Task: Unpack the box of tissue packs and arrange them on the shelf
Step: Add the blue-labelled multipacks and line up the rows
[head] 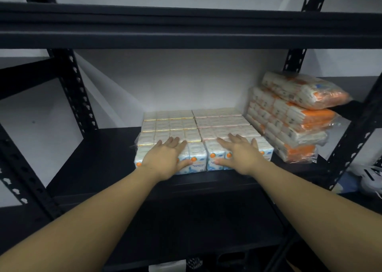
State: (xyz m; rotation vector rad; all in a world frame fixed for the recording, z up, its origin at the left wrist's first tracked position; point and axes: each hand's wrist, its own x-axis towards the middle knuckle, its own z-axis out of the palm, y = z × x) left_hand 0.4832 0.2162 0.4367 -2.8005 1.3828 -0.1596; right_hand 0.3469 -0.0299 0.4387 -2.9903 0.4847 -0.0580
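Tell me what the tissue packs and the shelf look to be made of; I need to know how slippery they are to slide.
Tissue packs: soft paper inside thin clear plastic film, glossy; loose crinkled film edges show on the stack at right. Shelf: probably painted metal, matte black; its slotted posts suggest steel, though the deck could be board.

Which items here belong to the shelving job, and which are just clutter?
Job: flat block of white tissue packs; stack of orange-ended tissue bundles; black metal shelf; left hand and right hand, both pressing the block.
Lying about: white plastic object, far right.
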